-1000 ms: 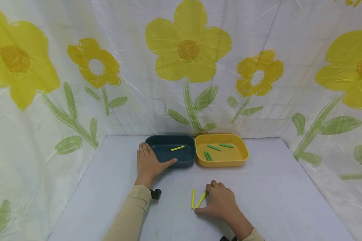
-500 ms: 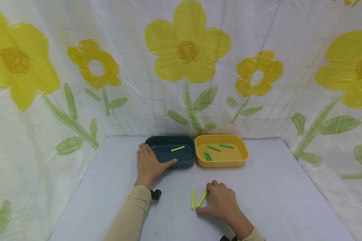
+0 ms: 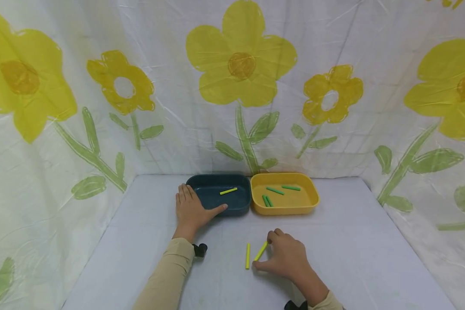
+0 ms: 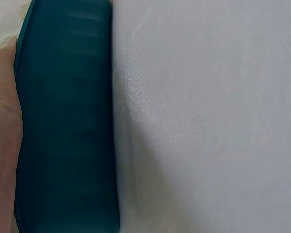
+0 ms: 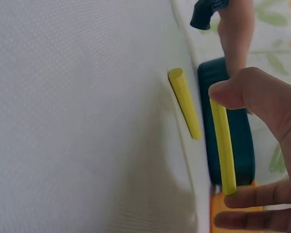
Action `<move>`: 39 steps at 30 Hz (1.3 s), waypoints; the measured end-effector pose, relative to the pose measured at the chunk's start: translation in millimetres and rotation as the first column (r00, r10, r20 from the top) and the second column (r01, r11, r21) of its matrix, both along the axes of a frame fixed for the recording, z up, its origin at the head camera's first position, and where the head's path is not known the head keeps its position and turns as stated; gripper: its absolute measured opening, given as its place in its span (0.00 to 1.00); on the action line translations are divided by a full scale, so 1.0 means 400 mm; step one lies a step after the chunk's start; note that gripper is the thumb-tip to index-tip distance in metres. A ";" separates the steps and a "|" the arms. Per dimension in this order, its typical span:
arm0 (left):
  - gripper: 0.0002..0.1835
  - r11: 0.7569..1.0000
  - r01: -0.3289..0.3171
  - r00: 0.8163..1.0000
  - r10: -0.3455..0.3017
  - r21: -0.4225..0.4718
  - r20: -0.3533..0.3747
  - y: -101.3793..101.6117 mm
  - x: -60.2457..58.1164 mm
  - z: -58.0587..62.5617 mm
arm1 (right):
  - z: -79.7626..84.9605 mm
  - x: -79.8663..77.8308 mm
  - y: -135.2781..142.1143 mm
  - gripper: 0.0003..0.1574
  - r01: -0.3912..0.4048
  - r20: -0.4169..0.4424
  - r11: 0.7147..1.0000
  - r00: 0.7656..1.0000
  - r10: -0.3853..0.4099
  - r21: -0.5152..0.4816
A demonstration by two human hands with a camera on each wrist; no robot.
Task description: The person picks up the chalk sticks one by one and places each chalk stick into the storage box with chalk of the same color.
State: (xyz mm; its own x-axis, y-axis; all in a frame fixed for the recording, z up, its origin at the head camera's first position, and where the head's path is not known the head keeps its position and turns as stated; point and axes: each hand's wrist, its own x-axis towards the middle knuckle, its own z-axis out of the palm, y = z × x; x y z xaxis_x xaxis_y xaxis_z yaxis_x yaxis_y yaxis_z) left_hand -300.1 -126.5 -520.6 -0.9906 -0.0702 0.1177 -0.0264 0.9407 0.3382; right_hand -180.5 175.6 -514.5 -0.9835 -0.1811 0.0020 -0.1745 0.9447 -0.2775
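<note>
A white-draped worktop [image 3: 356,258] spreads across the foreground. There the right hand [image 3: 286,256] pinches a slim yellow stick [image 5: 223,145] end to end, thumb against one tip, fingers at the other; whether it clears the surface is hard to judge. It looks light, stiff, perhaps brittle, suiting a gentle hold at ends or middle. A second yellow stick [image 3: 248,256] lies just beside. Beyond, the left hand [image 3: 190,212] rests spread, fingers straight, against a dark teal tray [image 3: 207,193], only partly showing in the left wrist view; a third yellow stick [image 3: 228,190] lies inside. The yellow tray [image 3: 296,200] alongside holds four green sticks [image 3: 275,190]. Behind, a flower-printed curtain [image 3: 170,86] is cut off above.
</note>
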 end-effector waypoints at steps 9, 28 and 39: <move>0.89 1.000 0.006 1.000 -0.006 0.014 0.011 -0.001 0.002 0.002 | 0.004 -0.005 0.003 0.45 0.003 -0.079 0.999 0.997 -0.006 -0.035; 0.88 1.000 0.005 1.000 -0.005 0.010 0.000 -0.002 0.001 -0.004 | 0.022 -0.023 -0.006 0.43 -0.022 -0.232 0.993 0.973 -0.007 -0.120; 0.88 1.000 0.002 1.000 -0.002 0.001 0.004 0.002 0.006 0.003 | 0.007 -0.043 -0.021 0.44 -0.100 -0.456 0.972 0.890 -0.008 -0.212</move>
State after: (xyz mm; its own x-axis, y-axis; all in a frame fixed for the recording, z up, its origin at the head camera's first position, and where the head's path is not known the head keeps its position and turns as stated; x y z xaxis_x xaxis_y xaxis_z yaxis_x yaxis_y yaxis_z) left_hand -297.7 -125.8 -519.6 -0.9912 -0.0682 0.1134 -0.0260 0.9406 0.3385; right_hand -197.8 167.2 -511.8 -0.8562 -0.1677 0.4886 -0.3733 0.8547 -0.3609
